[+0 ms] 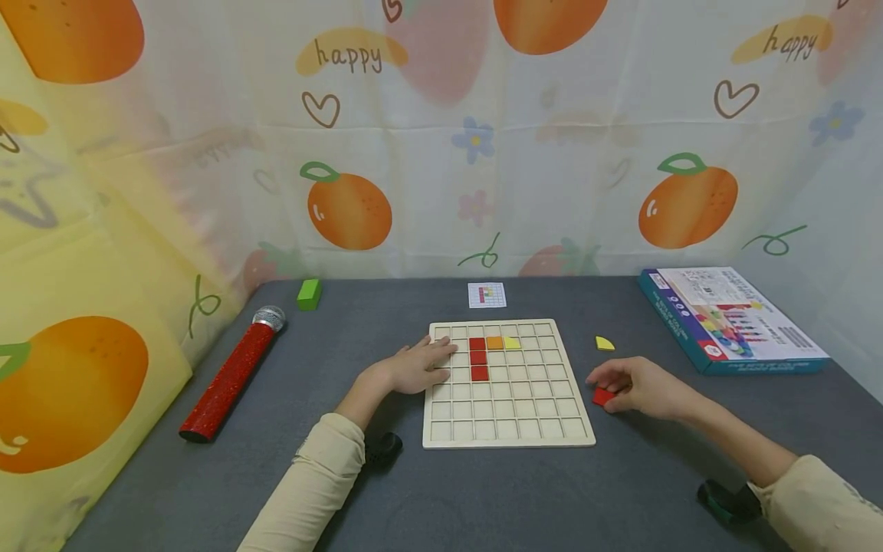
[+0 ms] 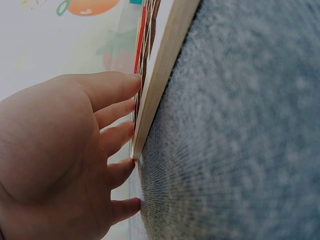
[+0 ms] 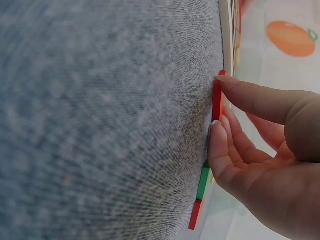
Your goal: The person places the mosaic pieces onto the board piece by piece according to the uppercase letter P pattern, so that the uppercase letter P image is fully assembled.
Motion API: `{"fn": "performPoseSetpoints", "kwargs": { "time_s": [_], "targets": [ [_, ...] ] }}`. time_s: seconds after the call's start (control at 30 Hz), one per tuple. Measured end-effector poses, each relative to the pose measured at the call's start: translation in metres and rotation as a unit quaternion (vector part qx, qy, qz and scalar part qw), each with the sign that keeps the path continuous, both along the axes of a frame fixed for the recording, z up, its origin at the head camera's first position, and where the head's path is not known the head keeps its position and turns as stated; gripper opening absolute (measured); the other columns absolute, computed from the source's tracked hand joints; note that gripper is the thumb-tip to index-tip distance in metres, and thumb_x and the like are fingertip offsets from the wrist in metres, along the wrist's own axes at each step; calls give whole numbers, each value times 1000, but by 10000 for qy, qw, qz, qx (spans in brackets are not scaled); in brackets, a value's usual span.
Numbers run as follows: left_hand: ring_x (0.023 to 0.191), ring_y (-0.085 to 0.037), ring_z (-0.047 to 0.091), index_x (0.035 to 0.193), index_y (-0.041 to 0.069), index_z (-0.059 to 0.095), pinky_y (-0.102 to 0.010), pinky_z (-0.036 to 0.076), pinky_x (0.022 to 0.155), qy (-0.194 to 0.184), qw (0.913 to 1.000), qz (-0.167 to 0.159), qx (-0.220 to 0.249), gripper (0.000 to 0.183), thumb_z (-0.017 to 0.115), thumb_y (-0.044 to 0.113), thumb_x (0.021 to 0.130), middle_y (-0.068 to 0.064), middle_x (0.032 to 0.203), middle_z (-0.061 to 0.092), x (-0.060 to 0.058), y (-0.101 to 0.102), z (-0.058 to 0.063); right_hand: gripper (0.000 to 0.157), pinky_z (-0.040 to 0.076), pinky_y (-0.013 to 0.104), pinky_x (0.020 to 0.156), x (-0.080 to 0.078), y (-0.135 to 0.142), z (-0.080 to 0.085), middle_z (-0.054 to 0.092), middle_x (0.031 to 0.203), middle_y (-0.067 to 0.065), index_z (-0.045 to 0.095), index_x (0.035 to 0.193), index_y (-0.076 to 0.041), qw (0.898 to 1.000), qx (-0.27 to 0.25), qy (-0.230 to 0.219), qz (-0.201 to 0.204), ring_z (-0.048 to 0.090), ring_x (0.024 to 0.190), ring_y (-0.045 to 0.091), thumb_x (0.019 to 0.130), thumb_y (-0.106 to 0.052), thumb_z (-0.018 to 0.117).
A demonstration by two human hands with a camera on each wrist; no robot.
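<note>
A pale wooden grid board [image 1: 510,435] lies on the table. Three red square tiles [image 1: 478,358] form a column on it, with an orange tile [image 1: 494,343] and a yellow tile [image 1: 512,343] to the right of the top one. My left hand [image 1: 417,366] rests with spread fingers over the board's left edge; its fingertips meet that edge in the left wrist view. Just right of the board, my right hand [image 1: 645,387] pinches a red square tile [image 3: 218,100] between thumb and fingers, low over the table. A yellow quarter-round tile [image 1: 604,343] lies beyond that hand.
A small pattern card [image 1: 487,295] lies behind the board. At right is a flat game box [image 1: 734,318]. A red glittery microphone [image 1: 233,376] and a green block [image 1: 309,294] are at left. The right wrist view also shows a green piece [image 3: 203,184] and a red piece [image 3: 195,215].
</note>
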State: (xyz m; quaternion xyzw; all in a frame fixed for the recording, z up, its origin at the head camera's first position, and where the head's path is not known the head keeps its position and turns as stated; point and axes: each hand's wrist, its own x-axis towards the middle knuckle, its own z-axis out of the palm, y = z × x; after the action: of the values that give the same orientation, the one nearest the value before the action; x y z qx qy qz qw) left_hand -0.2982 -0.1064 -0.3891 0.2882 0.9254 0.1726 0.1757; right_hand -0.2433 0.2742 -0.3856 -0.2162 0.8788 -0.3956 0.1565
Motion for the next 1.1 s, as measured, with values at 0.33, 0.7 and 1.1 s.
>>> {"fn": "performPoseSetpoints", "kwargs": {
  "time_s": [0.33,0.7,1.1],
  "targets": [
    [143,-33,5,151,11,28,-58,9,109,-56,10000,-13,59,55,46,27,102,-9,157,17,1,-1,1,33,49,27,71,0,-3,2,61,97,7,63,113,2,9999,77,82,17,54,87,25,82,2,72],
    [143,-34,5,151,11,29,-59,9,109,-17,10000,-26,72,55,46,27,102,-9,157,18,1,-2,0,28,47,26,62,-4,1,1,59,85,4,66,110,0,9994,218,281,-20,53,77,22,84,-6,73],
    [143,-33,6,151,11,29,-59,9,109,-19,10000,0,42,55,47,27,102,-9,157,18,-1,-1,-1,26,53,32,67,-5,0,8,61,87,6,65,108,1,9977,7,-115,-661,57,80,23,86,-11,72]
  ]
}}
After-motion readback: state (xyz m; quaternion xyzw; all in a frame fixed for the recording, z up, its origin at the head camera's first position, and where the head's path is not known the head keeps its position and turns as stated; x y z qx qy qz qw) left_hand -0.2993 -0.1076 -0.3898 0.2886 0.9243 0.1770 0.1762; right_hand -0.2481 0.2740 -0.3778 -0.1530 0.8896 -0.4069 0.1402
